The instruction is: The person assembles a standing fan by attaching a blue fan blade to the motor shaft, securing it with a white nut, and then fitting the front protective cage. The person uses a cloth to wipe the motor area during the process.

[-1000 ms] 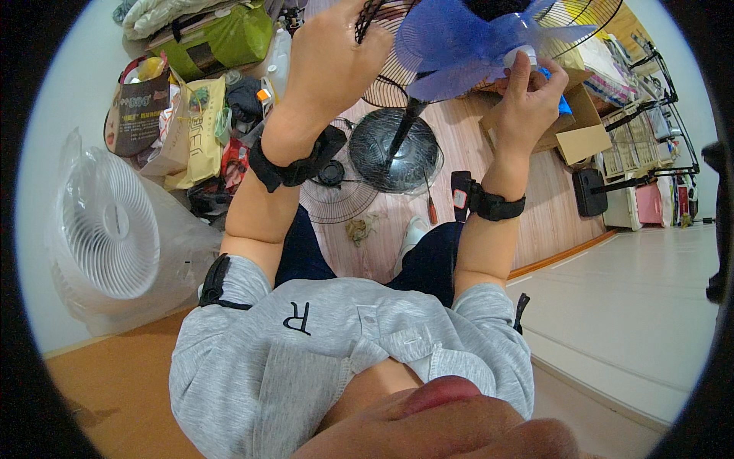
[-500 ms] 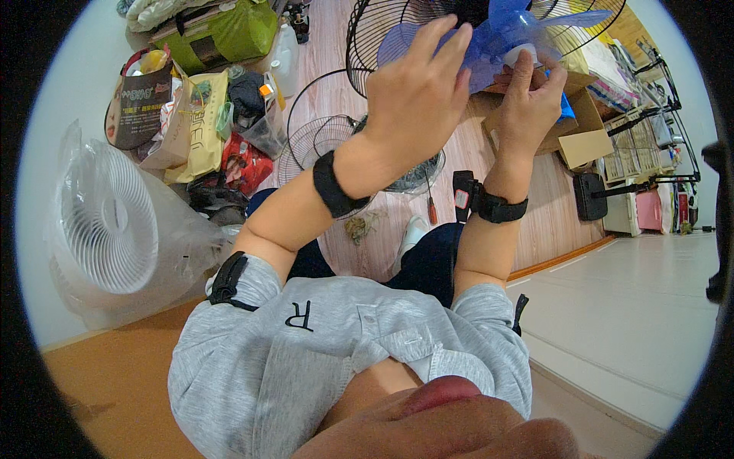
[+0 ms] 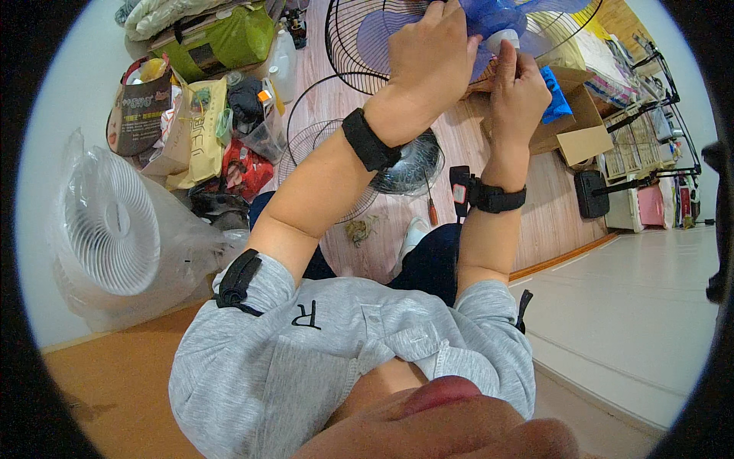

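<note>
At the top of the view is an electric fan with see-through blue blades (image 3: 562, 29) in front of a black wire grille (image 3: 359, 47). My left hand (image 3: 432, 65) reaches over a blade left of the hub, its thumb and curled fingers closed on it. The fingertips are partly cut off by the upper edge. My right hand (image 3: 521, 98) has its thumb and index finger pinched at a white round knob (image 3: 502, 38) on the hub. The other fingers are folded in.
Below my hands on the wood floor lie a wire fan guard (image 3: 310, 153), a plastic-wrapped dark round part (image 3: 413, 164) and a screwdriver (image 3: 433, 212). An open cardboard box (image 3: 585, 126) stands right. Bags and boxes crowd the left, beside a bagged white fan (image 3: 115, 222).
My left hand has moved from an open, spread pose above the blade to a closed hold on it. The fan has shifted slightly up and left in the view. My right hand stays at the knob.
</note>
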`<state>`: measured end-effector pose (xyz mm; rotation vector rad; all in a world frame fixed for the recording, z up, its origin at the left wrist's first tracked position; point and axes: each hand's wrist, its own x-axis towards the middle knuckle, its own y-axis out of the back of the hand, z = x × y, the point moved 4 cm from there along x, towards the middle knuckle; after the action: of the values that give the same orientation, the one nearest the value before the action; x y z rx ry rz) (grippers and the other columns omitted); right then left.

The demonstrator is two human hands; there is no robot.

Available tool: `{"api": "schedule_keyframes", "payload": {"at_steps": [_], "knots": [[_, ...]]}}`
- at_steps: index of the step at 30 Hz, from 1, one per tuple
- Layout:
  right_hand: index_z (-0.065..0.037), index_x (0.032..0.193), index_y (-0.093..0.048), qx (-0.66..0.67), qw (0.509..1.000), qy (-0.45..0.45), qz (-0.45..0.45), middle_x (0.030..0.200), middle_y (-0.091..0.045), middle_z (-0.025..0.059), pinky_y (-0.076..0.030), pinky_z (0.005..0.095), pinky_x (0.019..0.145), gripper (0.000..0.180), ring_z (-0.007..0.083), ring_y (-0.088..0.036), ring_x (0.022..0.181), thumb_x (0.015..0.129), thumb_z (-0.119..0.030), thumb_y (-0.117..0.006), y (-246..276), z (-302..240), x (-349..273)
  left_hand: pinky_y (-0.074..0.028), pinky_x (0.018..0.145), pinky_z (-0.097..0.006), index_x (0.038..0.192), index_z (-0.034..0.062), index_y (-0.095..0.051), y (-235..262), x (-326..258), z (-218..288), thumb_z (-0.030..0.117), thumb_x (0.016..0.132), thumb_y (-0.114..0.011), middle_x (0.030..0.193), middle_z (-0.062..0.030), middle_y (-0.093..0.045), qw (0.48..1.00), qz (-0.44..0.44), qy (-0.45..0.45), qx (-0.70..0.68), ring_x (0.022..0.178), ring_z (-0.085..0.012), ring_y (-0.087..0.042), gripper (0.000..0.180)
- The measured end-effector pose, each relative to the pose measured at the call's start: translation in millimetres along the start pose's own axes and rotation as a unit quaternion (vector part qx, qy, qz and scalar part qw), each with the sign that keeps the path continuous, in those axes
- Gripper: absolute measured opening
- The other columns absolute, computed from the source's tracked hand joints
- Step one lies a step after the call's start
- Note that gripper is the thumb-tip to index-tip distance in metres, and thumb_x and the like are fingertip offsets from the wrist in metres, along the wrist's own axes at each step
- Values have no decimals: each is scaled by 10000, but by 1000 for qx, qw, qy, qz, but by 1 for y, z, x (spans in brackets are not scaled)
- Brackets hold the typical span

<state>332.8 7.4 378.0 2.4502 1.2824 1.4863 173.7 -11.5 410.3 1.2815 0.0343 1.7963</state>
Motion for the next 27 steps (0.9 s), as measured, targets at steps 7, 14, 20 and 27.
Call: {"api": "schedule_keyframes", "payload": {"at_steps": [7, 14, 20, 27], "knots": [[-23, 1165, -609, 88, 995, -27, 48, 763, -739, 159, -568, 409, 675, 484, 299, -752, 727, 932, -419, -764, 0, -9, -3, -573, 755, -512, 1219, 34, -577, -6, 2, -1, 264, 942, -669, 1095, -169, -661, 999, -37, 23, 15, 874, -413, -696, 371], [-5, 1240, -610, -18, 1000, -16, -20, 778, -749, 160, -570, 396, 677, 552, 280, -752, 721, 907, -405, -792, 1, -7, -2, -573, 747, -509, 1227, 34, -578, -2, 3, -3, 273, 943, -671, 1086, -166, -659, 999, -21, 20, 14, 866, -412, -698, 382], [-27, 1146, -622, 106, 991, -12, 86, 780, -733, 147, -563, 392, 659, 500, 295, -748, 716, 908, -432, -792, -3, -7, 1, -576, 707, -494, 1181, 27, -587, -3, 2, -2, 271, 944, -672, 1042, -157, -646, 998, -48, 16, 33, 843, -397, -701, 351], [-29, 1164, -599, 55, 997, 24, 45, 786, -731, 144, -565, 391, 657, 470, 275, -739, 708, 882, -329, -827, 2, -22, -10, -575, 676, -496, 1107, 23, -587, 1, 0, 0, 253, 940, -673, 1018, -164, -644, 1000, -26, -7, -3, 806, -387, -708, 297]]}}
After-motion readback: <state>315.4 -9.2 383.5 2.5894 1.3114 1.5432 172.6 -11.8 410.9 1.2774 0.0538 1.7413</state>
